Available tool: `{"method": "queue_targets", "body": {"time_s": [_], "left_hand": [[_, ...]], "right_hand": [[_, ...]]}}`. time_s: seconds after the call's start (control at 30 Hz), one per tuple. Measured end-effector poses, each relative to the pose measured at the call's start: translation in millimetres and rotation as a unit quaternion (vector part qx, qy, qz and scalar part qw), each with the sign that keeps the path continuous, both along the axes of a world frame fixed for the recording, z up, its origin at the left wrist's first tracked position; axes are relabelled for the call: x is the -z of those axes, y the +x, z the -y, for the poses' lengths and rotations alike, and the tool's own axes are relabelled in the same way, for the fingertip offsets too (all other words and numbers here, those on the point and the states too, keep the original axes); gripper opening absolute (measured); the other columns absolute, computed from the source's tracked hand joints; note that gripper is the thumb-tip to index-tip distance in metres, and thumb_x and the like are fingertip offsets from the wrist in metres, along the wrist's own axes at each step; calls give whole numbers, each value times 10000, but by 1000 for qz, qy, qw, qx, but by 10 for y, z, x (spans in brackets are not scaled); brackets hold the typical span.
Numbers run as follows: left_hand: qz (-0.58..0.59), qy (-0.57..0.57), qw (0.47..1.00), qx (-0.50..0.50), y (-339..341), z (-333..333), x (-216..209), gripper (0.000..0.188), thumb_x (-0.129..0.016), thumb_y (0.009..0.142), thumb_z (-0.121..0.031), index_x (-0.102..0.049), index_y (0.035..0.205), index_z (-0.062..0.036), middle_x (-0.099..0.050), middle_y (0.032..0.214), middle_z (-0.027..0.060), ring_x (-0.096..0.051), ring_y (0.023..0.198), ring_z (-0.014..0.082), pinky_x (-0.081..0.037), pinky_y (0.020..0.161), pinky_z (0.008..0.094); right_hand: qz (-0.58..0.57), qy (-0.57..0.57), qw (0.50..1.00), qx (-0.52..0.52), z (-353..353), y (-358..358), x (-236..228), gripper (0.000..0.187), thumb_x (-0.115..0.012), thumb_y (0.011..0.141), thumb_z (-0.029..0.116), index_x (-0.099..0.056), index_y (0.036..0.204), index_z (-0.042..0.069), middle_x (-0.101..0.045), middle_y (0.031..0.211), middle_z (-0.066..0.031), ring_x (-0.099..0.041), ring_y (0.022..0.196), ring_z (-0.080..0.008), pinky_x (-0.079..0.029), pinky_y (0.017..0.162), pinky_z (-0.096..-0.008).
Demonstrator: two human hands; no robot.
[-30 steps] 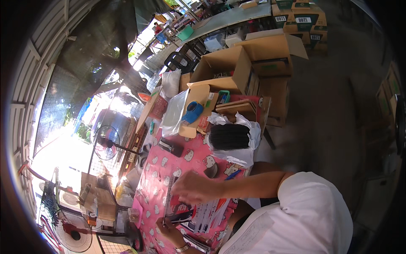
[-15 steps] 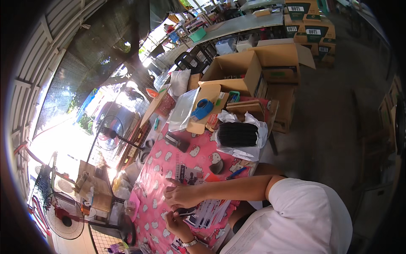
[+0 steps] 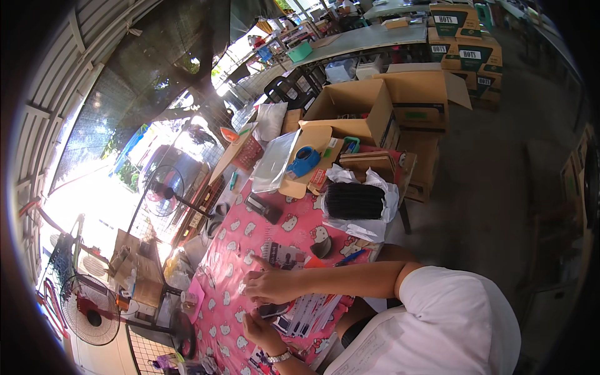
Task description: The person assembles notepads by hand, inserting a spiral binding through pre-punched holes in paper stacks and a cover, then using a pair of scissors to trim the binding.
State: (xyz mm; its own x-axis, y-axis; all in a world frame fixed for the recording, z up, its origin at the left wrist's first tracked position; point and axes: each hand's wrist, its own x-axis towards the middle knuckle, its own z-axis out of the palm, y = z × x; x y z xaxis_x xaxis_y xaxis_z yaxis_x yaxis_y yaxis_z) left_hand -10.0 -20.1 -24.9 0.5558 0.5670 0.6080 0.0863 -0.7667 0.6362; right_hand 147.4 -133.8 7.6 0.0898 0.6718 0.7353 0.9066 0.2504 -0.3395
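Observation:
My right hand (image 3: 265, 286) is over the pink patterned tablecloth (image 3: 219, 300), index finger stretched out and the other fingers curled. Just below it, my left hand (image 3: 261, 331), with a metal watch (image 3: 279, 357) on the wrist, has its fingers bent and pressed together. What either hand pinches is too small or hidden to make out. Beside both hands lie printed paper strips (image 3: 307, 315), partly under my right forearm. Beyond that forearm are a spiral notebook (image 3: 281, 255), an orange slip (image 3: 314, 262), a dark curved object (image 3: 322, 248) and a blue pen (image 3: 351, 257).
Farther along the table are a black stack (image 3: 355, 200) in white wrapping, a dark block-like object (image 3: 264, 208), a blue tape dispenser (image 3: 304, 162) on cardboard, and clear plastic sheets (image 3: 273, 164). Beyond stands an open carton (image 3: 350, 100). Fans (image 3: 92, 310) stand on the left.
The whole view has shifted slightly, so the table's things sit a little lower and farther right. Both hands stay close together over the tablecloth, with only slight finger movement.

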Motion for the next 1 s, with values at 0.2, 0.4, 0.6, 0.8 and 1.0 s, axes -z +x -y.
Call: {"method": "queue_targets", "body": {"time_s": [0.2, 0.4, 0.6, 0.8, 1.0], "left_hand": [[28, -36, 998, 44, -21, 139, -44, 202, -566, 967, -121, -541, 852, 43, -570, 736, 121, -563, 584, 176, -523, 435, 306], [38, -39, 997, 54, 40, 233, -146, 196, -518, 999, -131, -522, 918, 47, -560, 775, 69, -597, 598, 125, -596, 475, 284], [25, -118, 989, 80, -9, 74, -58, 267, -497, 1020, -184, -512, 868, 34, -541, 753, 54, -575, 553, 113, -577, 445, 273], [37, -137, 986, 88, -15, 111, -69, 293, -495, 1015, -163, -505, 811, 47, -543, 742, 56, -566, 561, 111, -588, 452, 272], [77, -143, 981, 106, 15, 228, -96, 172, -533, 972, -58, -586, 938, 102, -601, 848, 111, -621, 679, 148, -632, 536, 290]], "right_hand": [[24, 27, 999, 26, -128, 25, 71, 143, -622, 899, 269, -676, 920, 137, -620, 950, -13, -530, 1166, -197, -32, 1129, -681], [-7, 34, 999, -6, -40, -10, 49, 170, -638, 890, 253, -637, 1006, 129, -624, 1014, -21, -508, 1213, -210, -33, 1127, -676], [-21, 43, 998, -42, -1, 4, 27, 196, -638, 877, 190, -599, 1063, 140, -635, 1034, -4, -511, 1223, -208, -6, 1123, -675], [-39, 50, 997, -42, -62, 29, 80, 69, -613, 896, 192, -612, 937, 136, -617, 957, -1, -543, 1147, -193, -12, 1120, -669], [7, 98, 995, 19, -224, 69, 102, 196, -599, 921, 301, -643, 815, 142, -580, 858, 7, -558, 1076, -176, -63, 1113, -672]]}}
